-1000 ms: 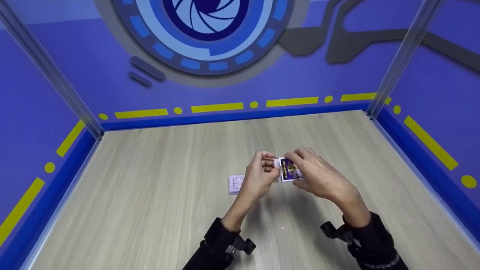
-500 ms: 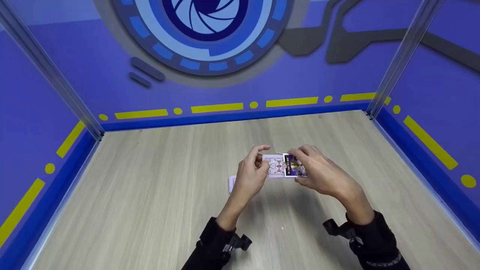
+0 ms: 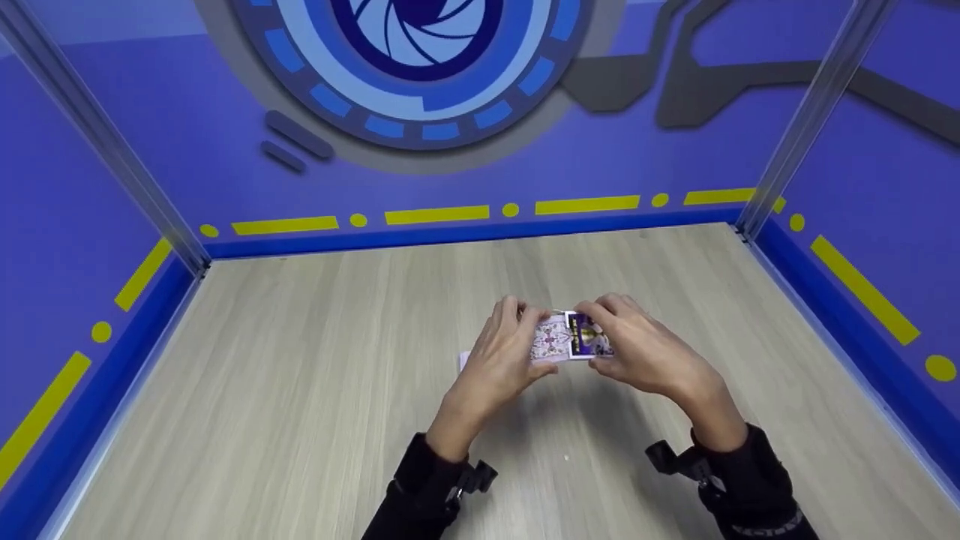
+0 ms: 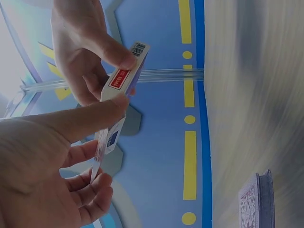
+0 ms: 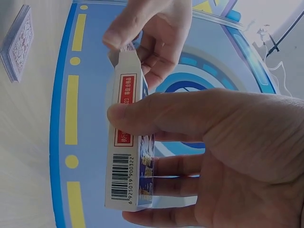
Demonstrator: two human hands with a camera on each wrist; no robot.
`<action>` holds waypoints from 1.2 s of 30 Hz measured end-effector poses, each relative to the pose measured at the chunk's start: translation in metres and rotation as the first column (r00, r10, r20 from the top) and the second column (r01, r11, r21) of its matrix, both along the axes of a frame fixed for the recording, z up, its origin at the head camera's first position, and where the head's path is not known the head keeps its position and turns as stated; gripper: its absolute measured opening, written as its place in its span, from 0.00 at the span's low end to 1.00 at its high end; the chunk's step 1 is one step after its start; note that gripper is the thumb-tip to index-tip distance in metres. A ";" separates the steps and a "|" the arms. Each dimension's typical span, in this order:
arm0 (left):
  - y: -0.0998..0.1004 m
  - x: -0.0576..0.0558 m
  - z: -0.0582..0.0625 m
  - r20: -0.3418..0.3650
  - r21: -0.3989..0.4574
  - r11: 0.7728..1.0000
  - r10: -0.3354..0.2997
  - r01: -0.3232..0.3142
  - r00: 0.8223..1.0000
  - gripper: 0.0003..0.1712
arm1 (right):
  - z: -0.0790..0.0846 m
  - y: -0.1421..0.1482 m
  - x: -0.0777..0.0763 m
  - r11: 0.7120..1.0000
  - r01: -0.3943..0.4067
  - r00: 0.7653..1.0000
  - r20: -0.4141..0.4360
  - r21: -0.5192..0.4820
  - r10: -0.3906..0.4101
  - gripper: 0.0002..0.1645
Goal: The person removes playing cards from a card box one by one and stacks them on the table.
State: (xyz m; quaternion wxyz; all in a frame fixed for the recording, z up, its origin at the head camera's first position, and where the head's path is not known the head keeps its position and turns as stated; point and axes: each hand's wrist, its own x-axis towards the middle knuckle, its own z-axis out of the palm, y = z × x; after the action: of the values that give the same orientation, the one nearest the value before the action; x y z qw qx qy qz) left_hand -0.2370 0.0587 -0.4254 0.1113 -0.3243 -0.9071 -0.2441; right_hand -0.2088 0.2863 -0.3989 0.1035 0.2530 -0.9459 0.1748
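My right hand point(image 3: 652, 349) grips a purple-and-white playing-card box point(image 3: 585, 335) by its long edges, thumb on the narrow side with the barcode in the right wrist view. Out of the box's left end sticks a stack of playing cards point(image 3: 550, 337), patterned backs up. My left hand point(image 3: 499, 345) holds these cards by their edges, thumb on the near side and fingers on the far side. An end flap of the box stands out beside the cards point(image 4: 100, 145) in the left wrist view. Both are held above the table.
A second stack of cards point(image 4: 256, 204) lies on the wooden table point(image 3: 300, 390), mostly hidden behind my left hand in the head view. Blue-purple panels point(image 3: 465, 180) with yellow marks wall the table at the back and sides.
My left hand first shifted left, exposing more of the cards beyond the box. It has since come forward over them, fingers at the far edge. My right hand moved slightly right with the box.
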 end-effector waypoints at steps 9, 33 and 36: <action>-0.008 -0.002 0.006 -0.042 -0.046 0.999 0.015 -0.016 0.999 0.38 | 0.002 0.005 -0.001 1.000 0.018 1.000 -0.002 -0.013 -0.018 0.39; -0.059 -0.031 -0.001 0.299 -0.049 0.981 0.196 -0.190 0.934 0.39 | 0.010 0.044 -0.005 0.985 0.165 0.973 0.175 -0.055 -0.153 0.42; -0.060 -0.034 -0.007 0.345 -0.101 0.976 0.217 -0.194 0.913 0.39 | 0.010 0.046 -0.006 0.984 0.165 0.970 0.190 -0.060 -0.151 0.42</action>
State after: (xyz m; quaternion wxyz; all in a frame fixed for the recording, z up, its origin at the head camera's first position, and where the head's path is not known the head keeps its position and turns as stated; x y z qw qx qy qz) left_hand -0.2709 -0.0012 -0.4324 -0.0393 -0.1810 -0.9487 -0.2562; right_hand -0.2150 0.3321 -0.3893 0.0385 0.1553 -0.9613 0.2243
